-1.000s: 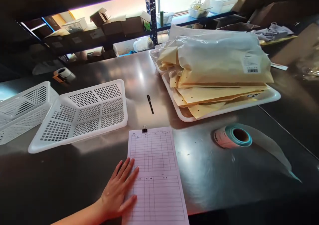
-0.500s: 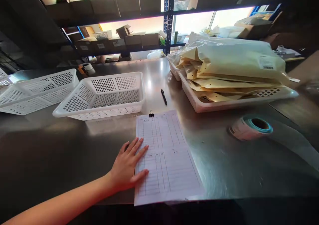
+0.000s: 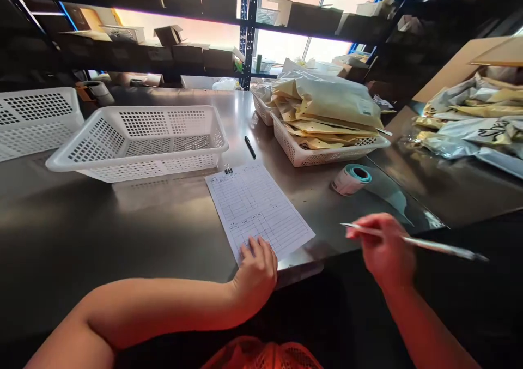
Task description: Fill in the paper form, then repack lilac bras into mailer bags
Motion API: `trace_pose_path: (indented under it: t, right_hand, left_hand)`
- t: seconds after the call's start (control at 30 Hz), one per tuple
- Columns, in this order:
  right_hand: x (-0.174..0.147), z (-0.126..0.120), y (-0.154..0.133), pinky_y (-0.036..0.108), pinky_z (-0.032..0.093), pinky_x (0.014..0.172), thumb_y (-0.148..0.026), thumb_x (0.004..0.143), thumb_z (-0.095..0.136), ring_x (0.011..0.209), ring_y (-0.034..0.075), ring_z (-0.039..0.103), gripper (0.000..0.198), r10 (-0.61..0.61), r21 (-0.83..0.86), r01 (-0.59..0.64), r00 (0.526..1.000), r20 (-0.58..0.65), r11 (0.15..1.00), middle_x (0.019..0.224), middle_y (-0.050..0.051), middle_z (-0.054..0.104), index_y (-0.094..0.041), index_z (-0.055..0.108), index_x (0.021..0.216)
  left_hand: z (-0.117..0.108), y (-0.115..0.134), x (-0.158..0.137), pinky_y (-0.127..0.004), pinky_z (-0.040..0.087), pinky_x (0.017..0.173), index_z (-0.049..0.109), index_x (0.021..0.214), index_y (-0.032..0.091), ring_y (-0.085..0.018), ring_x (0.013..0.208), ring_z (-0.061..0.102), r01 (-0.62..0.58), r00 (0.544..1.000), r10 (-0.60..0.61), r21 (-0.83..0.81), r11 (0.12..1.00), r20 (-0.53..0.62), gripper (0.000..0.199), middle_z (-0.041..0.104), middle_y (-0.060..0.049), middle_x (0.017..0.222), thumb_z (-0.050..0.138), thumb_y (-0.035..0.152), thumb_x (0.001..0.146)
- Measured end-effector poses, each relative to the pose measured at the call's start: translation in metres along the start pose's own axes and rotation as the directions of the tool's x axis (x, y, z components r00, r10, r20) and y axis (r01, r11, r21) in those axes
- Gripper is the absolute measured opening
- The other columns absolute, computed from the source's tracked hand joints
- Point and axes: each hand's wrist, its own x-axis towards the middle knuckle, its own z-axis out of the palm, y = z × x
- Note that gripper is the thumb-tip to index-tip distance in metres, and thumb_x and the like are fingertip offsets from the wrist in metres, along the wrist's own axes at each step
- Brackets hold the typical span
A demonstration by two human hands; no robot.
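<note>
Ruled sheet (image 3: 255,208) swung aslant; left hand (image 3: 258,262) shifted to its lower edge; right hand (image 3: 386,249) come into view with a white pen (image 3: 441,247)

Head view: Compared with half a second ago, the left hand has left the sheet's left margin. It rests near the bottom edge, fingers lightly bent and loosely side by side, gripping nothing. The right hand, somewhat blurred, pinches the white pen; its tip points left towards the sheet but stands clear of it.

The sheet lies on the desk (image 3: 155,222) under and beyond the left fingers, its near edge by the front of the desk. A black clip (image 3: 228,170) sits on its far edge. Just past that lies a black pen (image 3: 250,147), touched by neither hand.

Progress, as judged: small marks show near the sheet's far left corner, too fine to read; the remaining rows appear largely unfilled. No pen contact at present.

Beyond and left of the left hand stands a white basket (image 3: 163,166). Beyond the right hand are a label roll (image 3: 345,185) and, farther off, a packet basket (image 3: 327,155) piled with yellowish packets (image 3: 335,102).
</note>
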Motion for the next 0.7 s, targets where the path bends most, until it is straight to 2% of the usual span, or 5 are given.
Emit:
trace_pose_path:
  t: [0.07, 0.13, 0.23, 0.43, 0.7]
  right_hand:
    - [0.012, 0.053, -0.027, 0.029, 0.046, 0.048, -0.057, 0.081, 0.065, 0.047, 0.015, 0.056, 0.041, 0.096, 0.298, -0.190, 0.948, 0.303, 0.935, 0.056, -0.001, 0.055, -0.021, 0.052, 0.065]
    - [0.015, 0.103, -0.045, 0.025, 0.043, 0.046, -0.049, 0.071, 0.078, 0.046, 0.013, 0.054, 0.039, 0.113, 0.318, -0.351, 0.807, 0.579, 0.881, 0.054, -0.003, 0.056, -0.020, 0.053, 0.066]
    - [0.008, 0.155, -0.047, 0.022, 0.040, 0.045, -0.045, 0.067, 0.081, 0.047, 0.011, 0.052, 0.038, 0.121, 0.202, -0.406, 0.642, 0.757, 0.891, 0.055, -0.003, 0.058, -0.019, 0.054, 0.067]
    - [-0.005, 0.183, -0.026, 0.022, 0.027, 0.047, -0.030, 0.075, 0.069, 0.050, 0.007, 0.036, 0.034, 0.050, 0.076, -0.140, 0.726, 0.686, 0.987, 0.048, -0.006, 0.044, -0.019, 0.044, 0.054]
    - [-0.011, 0.185, -0.024, 0.023, 0.026, 0.047, -0.025, 0.078, 0.062, 0.050, 0.007, 0.032, 0.034, 0.027, 0.088, -0.129, 0.695, 0.719, 0.988, 0.048, -0.006, 0.038, -0.019, 0.040, 0.053]
  left_hand:
    - [0.002, -0.001, -0.002, -0.050, 0.061, 0.065, 0.068, 0.115, 0.001, -0.040, 0.099, 0.068, -0.012, 0.999, 0.013, 0.020, 1.000, -0.047, 0.038, 0.069, -0.026, 0.111, 0.058, 0.022, 0.085]
    - [0.003, -0.004, -0.007, -0.048, 0.062, 0.067, 0.067, 0.118, 0.003, -0.038, 0.102, 0.067, -0.011, 0.997, 0.013, 0.018, 1.000, -0.079, 0.038, 0.069, -0.024, 0.114, 0.054, 0.023, 0.088]
    - [0.001, -0.006, -0.010, -0.048, 0.063, 0.071, 0.068, 0.118, 0.005, -0.038, 0.106, 0.066, 0.006, 0.996, -0.005, 0.011, 1.000, -0.087, 0.038, 0.069, -0.021, 0.115, 0.052, 0.024, 0.089]
    - [-0.005, -0.005, -0.001, -0.050, 0.064, 0.074, 0.070, 0.117, 0.012, -0.041, 0.105, 0.066, 0.051, 0.998, -0.051, -0.005, 0.999, -0.035, 0.037, 0.068, -0.017, 0.116, 0.052, 0.025, 0.088]
    - [-0.010, -0.003, 0.000, -0.050, 0.065, 0.074, 0.070, 0.118, 0.014, -0.040, 0.102, 0.068, 0.051, 0.999, -0.051, -0.019, 0.998, 0.003, 0.039, 0.066, -0.017, 0.118, 0.050, 0.032, 0.090]
